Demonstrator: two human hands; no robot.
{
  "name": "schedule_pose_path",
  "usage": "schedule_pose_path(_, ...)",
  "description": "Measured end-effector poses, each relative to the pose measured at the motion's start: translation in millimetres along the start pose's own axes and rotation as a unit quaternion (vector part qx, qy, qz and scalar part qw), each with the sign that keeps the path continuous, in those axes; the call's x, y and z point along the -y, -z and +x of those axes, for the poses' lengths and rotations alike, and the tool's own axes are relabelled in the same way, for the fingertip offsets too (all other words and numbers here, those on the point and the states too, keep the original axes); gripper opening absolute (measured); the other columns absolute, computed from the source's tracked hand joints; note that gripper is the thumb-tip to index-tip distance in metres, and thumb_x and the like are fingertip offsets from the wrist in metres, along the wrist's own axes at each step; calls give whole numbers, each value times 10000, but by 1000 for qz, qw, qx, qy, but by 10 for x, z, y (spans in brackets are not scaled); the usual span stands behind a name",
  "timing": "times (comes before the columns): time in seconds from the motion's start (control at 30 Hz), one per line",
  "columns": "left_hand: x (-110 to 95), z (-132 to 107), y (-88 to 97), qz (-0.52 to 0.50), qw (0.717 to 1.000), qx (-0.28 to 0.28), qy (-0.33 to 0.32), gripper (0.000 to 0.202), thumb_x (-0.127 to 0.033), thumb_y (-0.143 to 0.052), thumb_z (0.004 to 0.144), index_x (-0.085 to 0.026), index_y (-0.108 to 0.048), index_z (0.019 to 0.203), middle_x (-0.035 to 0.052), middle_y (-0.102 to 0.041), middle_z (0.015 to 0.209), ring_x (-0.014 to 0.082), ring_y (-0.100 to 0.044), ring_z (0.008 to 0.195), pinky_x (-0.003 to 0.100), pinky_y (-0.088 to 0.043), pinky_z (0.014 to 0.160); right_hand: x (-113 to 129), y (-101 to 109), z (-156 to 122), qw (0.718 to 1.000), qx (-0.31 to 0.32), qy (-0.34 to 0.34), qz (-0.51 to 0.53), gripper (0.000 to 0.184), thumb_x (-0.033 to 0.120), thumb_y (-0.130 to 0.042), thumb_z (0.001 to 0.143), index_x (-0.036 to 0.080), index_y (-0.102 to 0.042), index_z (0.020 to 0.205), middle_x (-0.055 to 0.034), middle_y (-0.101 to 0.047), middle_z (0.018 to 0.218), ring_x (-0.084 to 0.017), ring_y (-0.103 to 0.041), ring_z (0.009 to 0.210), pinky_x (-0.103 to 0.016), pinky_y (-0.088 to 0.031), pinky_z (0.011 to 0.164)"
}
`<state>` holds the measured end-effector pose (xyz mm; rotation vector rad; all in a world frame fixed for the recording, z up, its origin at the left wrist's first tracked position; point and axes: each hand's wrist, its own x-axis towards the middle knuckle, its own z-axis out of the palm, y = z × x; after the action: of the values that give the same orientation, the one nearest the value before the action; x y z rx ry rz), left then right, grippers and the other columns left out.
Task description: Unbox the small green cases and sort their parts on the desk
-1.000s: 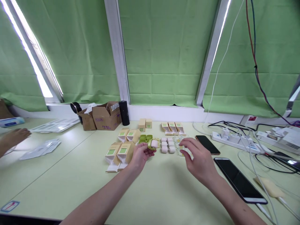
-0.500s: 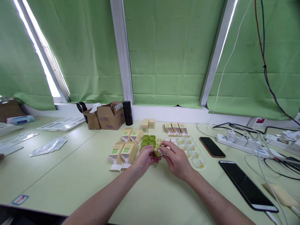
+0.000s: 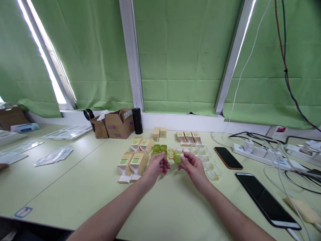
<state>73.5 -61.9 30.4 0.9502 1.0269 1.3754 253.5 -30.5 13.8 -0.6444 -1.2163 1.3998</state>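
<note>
My right hand [image 3: 192, 166] pinches a small green case [image 3: 177, 156] with a pale piece in it, a little above the table. Just to its left, my left hand [image 3: 157, 164] hovers with loosely curled fingers and nothing in them. Behind the hands lie green square cases [image 3: 159, 149], small yellow parts [image 3: 171, 153] and clear plastic blister shells [image 3: 209, 165]. Tan cartons with green labels [image 3: 132, 162] stand to the left of my left hand.
More tan cartons [image 3: 188, 137] sit at the back. Two brown cardboard boxes [image 3: 117, 124] and a black cylinder [image 3: 137, 120] stand near the window sill. Two phones [image 3: 267, 199] lie at the right by a power strip [image 3: 260, 152] and cables. Plastic bags [image 3: 54, 156] lie at the left.
The green case passed from my left hand to my right hand. My left hand let go and drew slightly apart. Another person's hand at the far left is gone from view.
</note>
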Motion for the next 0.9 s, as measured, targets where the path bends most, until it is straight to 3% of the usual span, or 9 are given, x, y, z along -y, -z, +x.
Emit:
schedule_pose_path(0.2,3,23,11,4,997,-44,-68,381,-484,-768,794,-171,-569,709,47,-672,633,110,-557,492,220,-426,487,3,-12,-7,990,-10,-95,102,487,528,-942,634,163,-705,852,-35,-711,810,-160,-674,691,-280,-558,616)
schedule_pose_path(0.43,-45,-19,-41,44,986,-62,-151,353,-469,-781,807,-178,-583,787,49,-695,716,129,-586,569,237,-469,524,16,-32,-22,993,-15,-94,77,536,570,-937,616,159,-695,860,-32,-693,787,-160,-656,665,-286,-560,593)
schedule_pose_path(0.57,-75,-60,-71,101,972,-74,-197,301,-432,-786,822,-178,-626,841,64,-713,788,145,-616,637,236,-485,550,-12,-28,-38,998,-23,-33,-41,554,615,-883,670,176,-682,940,-40,-700,825,-176,-649,674,-293,-561,558)
schedule_pose_path(0.67,-80,-100,-91,140,967,-64,-204,241,-372,-789,829,-179,-680,925,94,-732,926,176,-661,769,238,-506,598,-29,-28,-74,990,-22,28,-140,483,595,-794,791,197,-656,1028,-44,-696,884,-175,-648,693,-295,-570,581)
schedule_pose_path(0.9,-29,-145,-96,235,951,-2,-202,278,-388,-722,888,-194,-690,1085,103,-713,1121,204,-688,900,257,-544,645,-51,-11,-153,916,5,207,-343,209,363,-627,956,235,-650,1119,-84,-635,1163,-174,-681,814,-295,-594,659)
